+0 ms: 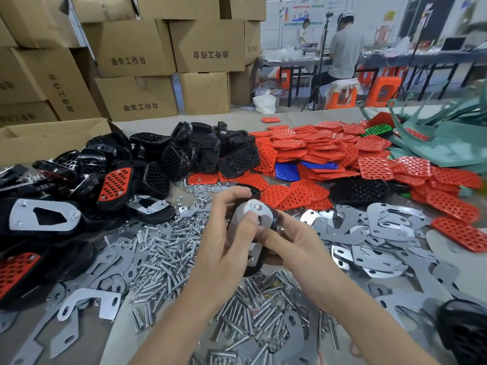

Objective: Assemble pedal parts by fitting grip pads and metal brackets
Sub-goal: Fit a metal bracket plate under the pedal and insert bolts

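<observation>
Cardboard boxes point(137, 46) are stacked behind the table point(158, 125), which carries everything in heaps. Black pedal shells point(184, 151) lie to the left and far side, and red pads point(329, 146) spread across the right. Flat metal brackets point(390, 225) sit on the near right, bolts point(163, 256) lie in a bright drift under the arms, and small nuts point(200, 189) are scattered just beyond the hands. In the middle, above the bolts, both hands hold one pedal point(274, 216), its underside turned up to the camera. A bracket point(263, 216) lies flat on that face. The pedal's long axis runs roughly away from the person, far end raised and near end dipping toward the bolts. The left hand point(224, 233) wraps the left edge and far end, fingers curled over it and thumb pressed on the bracket. The right hand point(290, 241) comes in from the right with its fingers curled beneath the shell and its thumb tip on the bracket beside the left thumb. One fastener point(254, 206) sits at the bracket's far end. The near end looks unfastened, though I cannot tell for sure. If another nut is wanted, the left hand is nearer that scatter, and the right could hold the pedal alone.
</observation>
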The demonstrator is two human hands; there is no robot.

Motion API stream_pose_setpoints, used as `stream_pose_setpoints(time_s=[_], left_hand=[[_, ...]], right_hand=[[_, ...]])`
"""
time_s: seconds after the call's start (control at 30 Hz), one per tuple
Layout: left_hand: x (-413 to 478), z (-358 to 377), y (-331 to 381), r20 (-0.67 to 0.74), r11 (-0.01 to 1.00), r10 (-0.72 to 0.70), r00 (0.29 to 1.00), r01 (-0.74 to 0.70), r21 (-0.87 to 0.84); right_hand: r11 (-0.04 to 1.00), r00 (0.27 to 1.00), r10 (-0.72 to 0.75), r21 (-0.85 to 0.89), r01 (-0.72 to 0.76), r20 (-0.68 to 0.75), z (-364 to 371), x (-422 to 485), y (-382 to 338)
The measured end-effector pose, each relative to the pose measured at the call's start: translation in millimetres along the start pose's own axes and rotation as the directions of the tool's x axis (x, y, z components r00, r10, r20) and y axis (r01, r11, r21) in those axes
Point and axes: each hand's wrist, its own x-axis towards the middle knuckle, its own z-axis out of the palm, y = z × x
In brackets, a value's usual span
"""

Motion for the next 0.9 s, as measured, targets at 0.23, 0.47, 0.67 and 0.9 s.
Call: stream_pose_setpoints(time_s=[0.23,0.47,0.67,0.9], left_hand=[[0.9,3.2,-0.8,0.022,0.996,0.03,0.999,-0.032,0.085],[1.5,3.4,-1.8,-0.018,1.0,-0.02,1.0,0.02,0.022],[-0.4,2.4,-5.5,0.041,0.997,-0.02,0.999,0.017,0.07],[1.2,4.3,-3.8,0.011,0.996,-0.021,1.0,0.02,0.088]], right_hand=[[0.999,1.0,-0.012,-0.045,0.012,0.001,-2.7,1.4,2.6],[0.997,1.0,-0.002,-0.075,0.002,0.001,-6.1,2.7,7.8],[0.998,1.0,0.005,-0.06,-0.003,0.023,-6.1,2.8,7.9],[0.997,1.0,0.012,-0.082,-0.01,0.029,-8.1,2.2,7.8]])
